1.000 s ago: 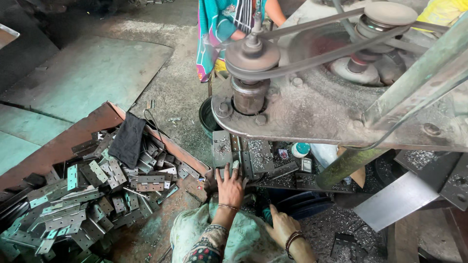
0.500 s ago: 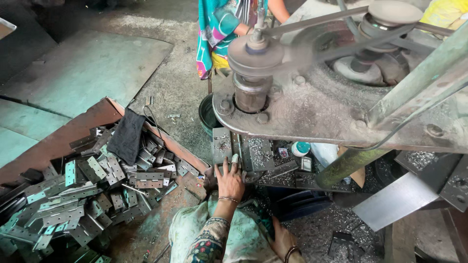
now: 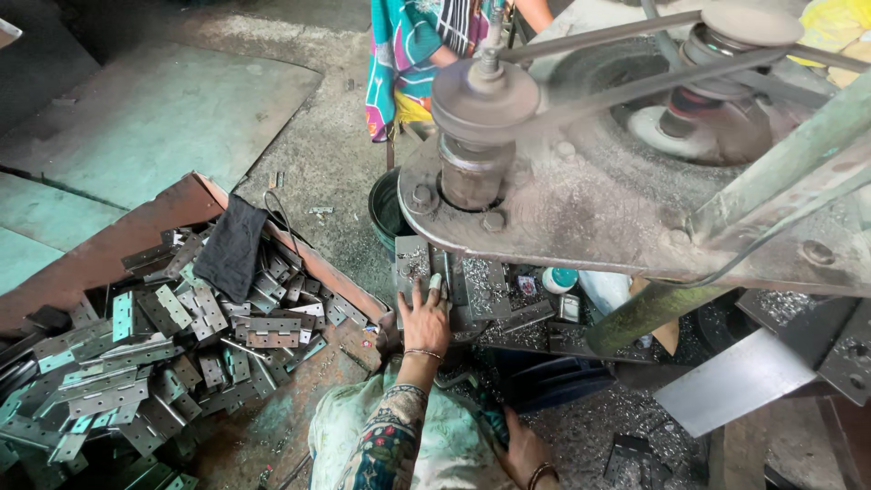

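The left hand [image 3: 423, 318] pressed flat, fingers spread, on a hinge plate [image 3: 413, 268] under the drill spindle [image 3: 472, 172], the right hand [image 3: 524, 454]'s grip unclear, many hinges [image 3: 136, 363] piled left, apparently unprocessed.

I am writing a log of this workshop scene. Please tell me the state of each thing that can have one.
left hand: flat, fingers spread on the metal plate
right hand: low beside the lap, grasp unclear
pulley: blurred, apparently spinning
belt: stretched between pulleys
hinges: loose heap in the tray
black cloth: crumpled on the hinges
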